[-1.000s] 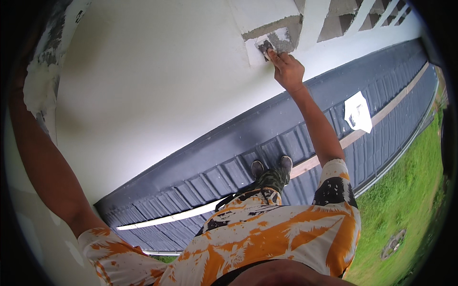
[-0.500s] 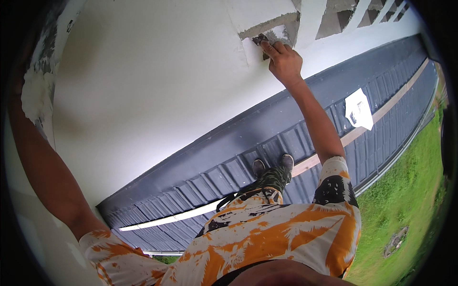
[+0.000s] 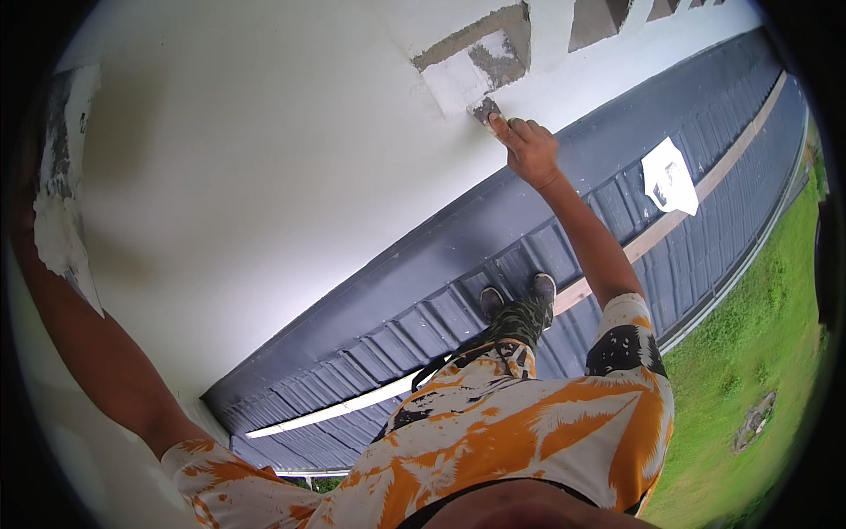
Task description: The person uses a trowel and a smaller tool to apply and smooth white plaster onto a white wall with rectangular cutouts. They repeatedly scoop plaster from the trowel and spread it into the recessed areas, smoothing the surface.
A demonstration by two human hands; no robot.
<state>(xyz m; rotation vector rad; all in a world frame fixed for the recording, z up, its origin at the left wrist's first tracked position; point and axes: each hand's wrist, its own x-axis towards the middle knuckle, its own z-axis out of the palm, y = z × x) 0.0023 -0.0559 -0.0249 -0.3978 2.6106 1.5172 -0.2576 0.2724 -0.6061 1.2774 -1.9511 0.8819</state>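
My right hand (image 3: 531, 150) is closed around a small putty knife (image 3: 484, 109) with a dark, plaster-smeared blade. The blade rests against the white wall just below a square recess (image 3: 471, 37). White filler covers part of that recess, and rough grey mortar shows at its upper edge and right side. At the far left, my raised left hand (image 3: 26, 189) is mostly lost in the dark rim. It holds a board (image 3: 63, 198) smeared with white and grey plaster, whose pale lower end hangs over my forearm. The fingers there are hidden.
Dark ribbed roof sheeting (image 3: 423, 326) slopes along the wall's foot, under my shoes (image 3: 544, 286). A long wooden batten (image 3: 656, 231) crosses it, with a torn white sheet (image 3: 670, 176) lying there. More recesses (image 3: 597, 22) line the upper right; grass (image 3: 749, 353) lies below the roof edge.
My right hand has drawn the putty knife down out of the recess onto the wall below it. The left hand's board has come lower in view.
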